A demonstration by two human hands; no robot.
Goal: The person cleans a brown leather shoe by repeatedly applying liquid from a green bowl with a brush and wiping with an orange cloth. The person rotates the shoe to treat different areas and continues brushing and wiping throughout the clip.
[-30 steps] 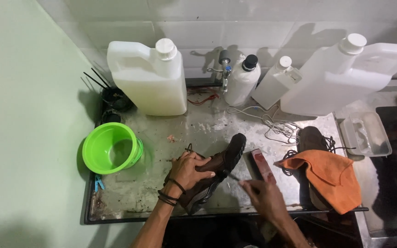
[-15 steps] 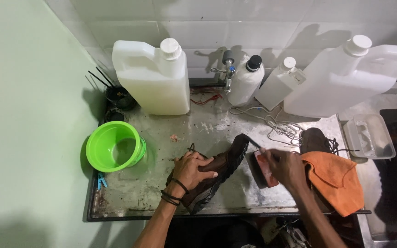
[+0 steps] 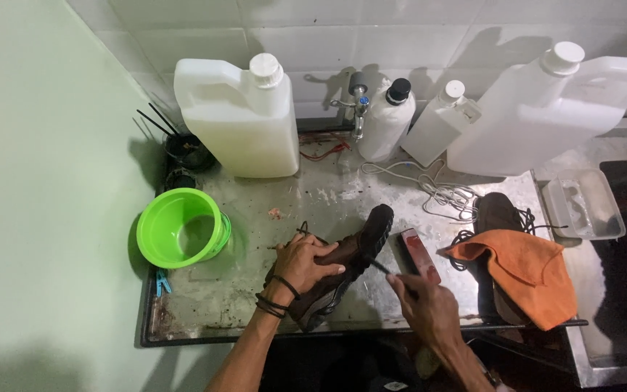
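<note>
At the near edge of the steel tray (image 3: 205, 319), left hand (image 3: 305, 263) is clamped over the upper of a brown shoe (image 3: 342, 272), fingers curled round it, holding it tilted sole-out near the tray's middle. Right hand (image 3: 422, 305) pinches a thin dark brush (image 3: 380, 267), tip on the sole's edge.

Change: half a second ago the right hand was further back, over the red-topped block (image 3: 419, 254) beside the shoe; now it is nearer, tool back on the sole, as it was a second ago. Reads as repeated strokes between block and sole, so work on this shoe looks ongoing. Left-hand grip and shoe position unchanged.

Count, near to far:
- shoes: 2; the second shoe (image 3: 498, 214) lies right, partly under an orange cloth (image 3: 520, 272)
- green bowl (image 3: 179, 229): 1, left
- clear container (image 3: 585, 205): 1, far right
- white cord (image 3: 440, 192): 1 tangle
- large white jugs: 2, left jug (image 3: 237, 116) and right jug (image 3: 546, 112)
- smaller bottles between them: 2
- tap (image 3: 358, 98): 1, at tiled wall
</note>
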